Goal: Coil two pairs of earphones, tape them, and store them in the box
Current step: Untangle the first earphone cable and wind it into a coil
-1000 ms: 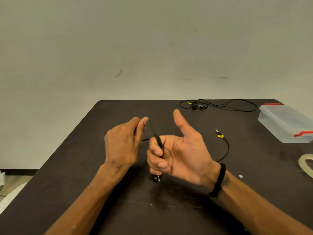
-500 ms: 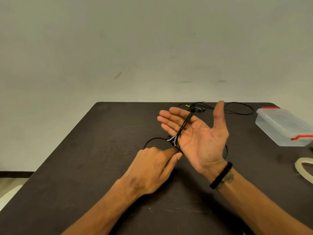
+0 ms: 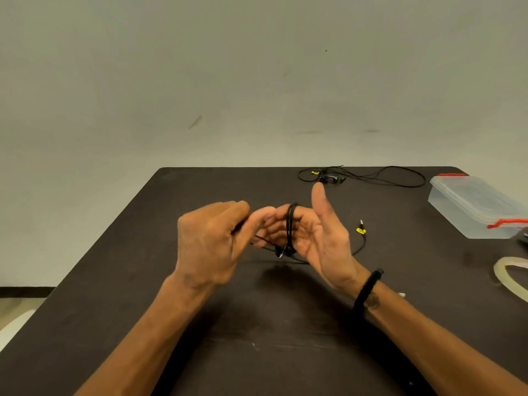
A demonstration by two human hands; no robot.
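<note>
The left hand (image 3: 208,241) is seen raised over the tabletop (image 3: 200,324), fingers curled together and pinched on a run of the black cable (image 3: 290,224); the pinch itself is partly hidden by the thumb. Just beside it, the right hand (image 3: 317,238) is held palm-up with the thumb out and the fingers loosely bent, and the cable is wound in several turns around those fingers. The earbuds (image 3: 283,252) hang from the coil at the heel of the fingers. The loose tail trails behind the right hand and ends in a plug (image 3: 361,227) with a yellow tag, which is resting on the tabletop.

The 2nd earphones (image 3: 363,178) are lying uncoiled at the far edge. To the right, the lidded clear box (image 3: 471,204) is seen, and nearer, a tape roll (image 3: 508,277) is cut off by the frame.

The cable is judged light, thin and limp, yet springy enough for turns to slip off if tension is lost. It is best gripped on the cord close to the coil, not by the earbuds or plug, where the joints may be strained
</note>
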